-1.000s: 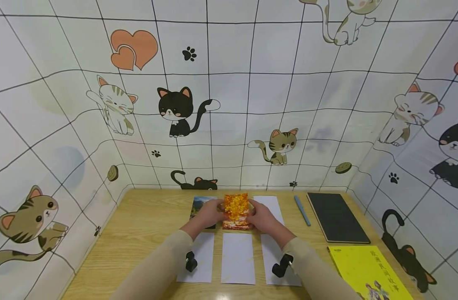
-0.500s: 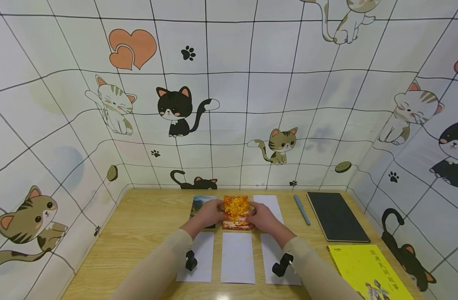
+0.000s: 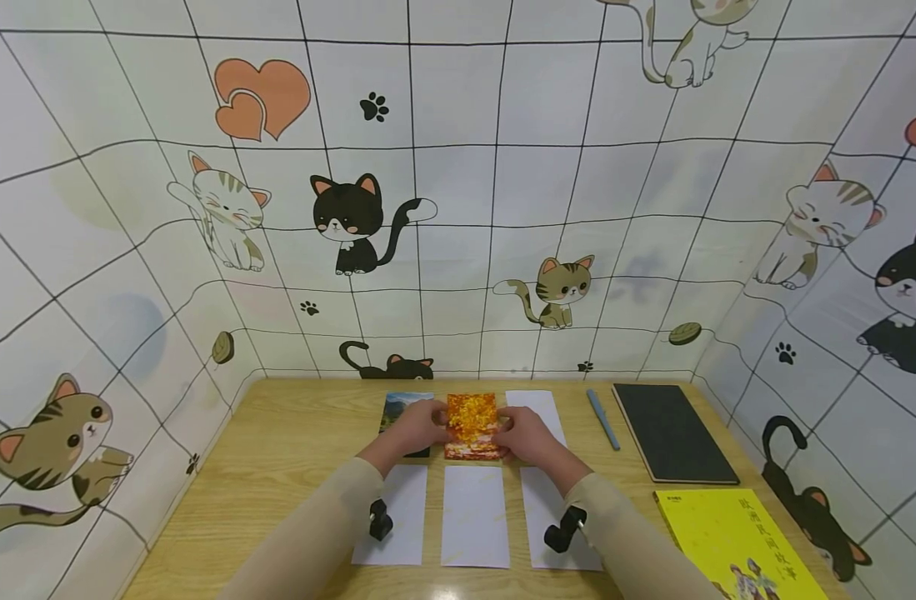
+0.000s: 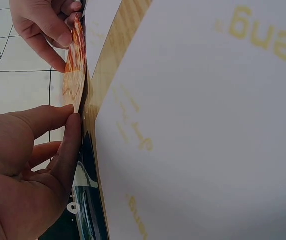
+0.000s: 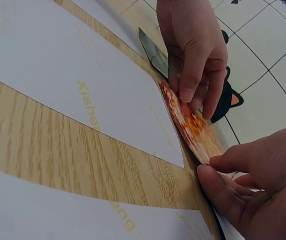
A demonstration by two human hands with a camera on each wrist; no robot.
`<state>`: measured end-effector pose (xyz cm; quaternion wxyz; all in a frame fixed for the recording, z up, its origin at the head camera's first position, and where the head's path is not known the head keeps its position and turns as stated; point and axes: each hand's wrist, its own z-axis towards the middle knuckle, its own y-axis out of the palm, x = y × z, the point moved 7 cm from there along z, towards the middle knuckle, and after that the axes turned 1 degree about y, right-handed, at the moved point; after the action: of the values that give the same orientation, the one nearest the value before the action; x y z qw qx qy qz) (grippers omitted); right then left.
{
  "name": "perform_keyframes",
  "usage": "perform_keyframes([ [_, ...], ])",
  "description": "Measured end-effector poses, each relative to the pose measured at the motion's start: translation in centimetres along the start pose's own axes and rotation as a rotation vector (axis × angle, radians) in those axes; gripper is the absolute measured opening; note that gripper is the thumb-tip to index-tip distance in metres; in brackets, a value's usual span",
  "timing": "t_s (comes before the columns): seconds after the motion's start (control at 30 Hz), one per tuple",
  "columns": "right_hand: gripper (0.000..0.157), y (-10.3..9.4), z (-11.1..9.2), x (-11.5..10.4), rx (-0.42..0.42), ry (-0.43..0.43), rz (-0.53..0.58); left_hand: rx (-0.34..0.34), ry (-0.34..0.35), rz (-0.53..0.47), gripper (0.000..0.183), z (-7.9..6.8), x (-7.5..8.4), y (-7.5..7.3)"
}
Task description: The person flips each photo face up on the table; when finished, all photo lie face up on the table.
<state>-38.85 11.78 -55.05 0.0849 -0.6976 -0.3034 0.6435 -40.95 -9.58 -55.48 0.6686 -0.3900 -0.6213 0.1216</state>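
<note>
Both hands hold an orange-and-yellow picture card (image 3: 472,427), printed with what looks like autumn leaves, at the back middle of the table. My left hand (image 3: 416,427) pinches its left edge between thumb and fingers, plain in the left wrist view, where that hand (image 4: 30,165) is nearest. On the opposite edge, the thumb and forefinger of my right hand (image 3: 531,435) pinch the card, as the right wrist view shows. Beneath and behind the left hand lies a landscape picture card (image 3: 399,408), partly hidden. A white card (image 3: 534,408) lies behind the right hand, partly covered by it.
Three white cards form a front row: left (image 3: 392,517), middle (image 3: 476,517) and right (image 3: 540,508), the outer ones partly under the sleeves. To the right are a blue pen (image 3: 603,420), a black notebook (image 3: 675,433) and a yellow book (image 3: 735,542). A cat-print cloth surrounds the table.
The orange card's top edge has sunk slightly in the head view, while its bottom edge keeps its place. Both hands keep their hold and have hardly moved.
</note>
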Motion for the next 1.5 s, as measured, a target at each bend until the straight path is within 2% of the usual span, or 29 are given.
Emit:
perform_keyframes([
  [0.57, 0.059, -1.0, -0.4, 0.2, 0.017, 0.022, 0.038, 0.014, -0.015, -0.021, 0.06, -0.1, 0.1, -0.1],
  [0.8, 0.051, -2.1, -1.0, 0.2, 0.055, -0.015, -0.004, 0.021, -0.012, -0.026, 0.056, -0.4, 0.5, -0.2],
  [0.97, 0.046, -3.5, -1.7, 0.5, 0.093, -0.053, -0.055, 0.028, 0.051, -0.066, 0.05, -0.5, 1.8, -0.1],
  [1.13, 0.041, -5.0, -2.6, 1.0, 0.143, -0.108, -0.161, 0.032, 0.118, -0.056, 0.048, -0.2, 3.3, 0.3],
  [1.3, 0.041, -6.1, -3.6, 1.6, 0.178, -0.155, -0.232, 0.01, 0.158, -0.008, 0.044, 0.1, 4.8, 1.6],
  [1.5, 0.043, -7.0, -3.9, 2.5, 0.177, -0.186, -0.324, -0.019, 0.224, 0.118, 0.047, 0.7, 6.8, 3.3],
])
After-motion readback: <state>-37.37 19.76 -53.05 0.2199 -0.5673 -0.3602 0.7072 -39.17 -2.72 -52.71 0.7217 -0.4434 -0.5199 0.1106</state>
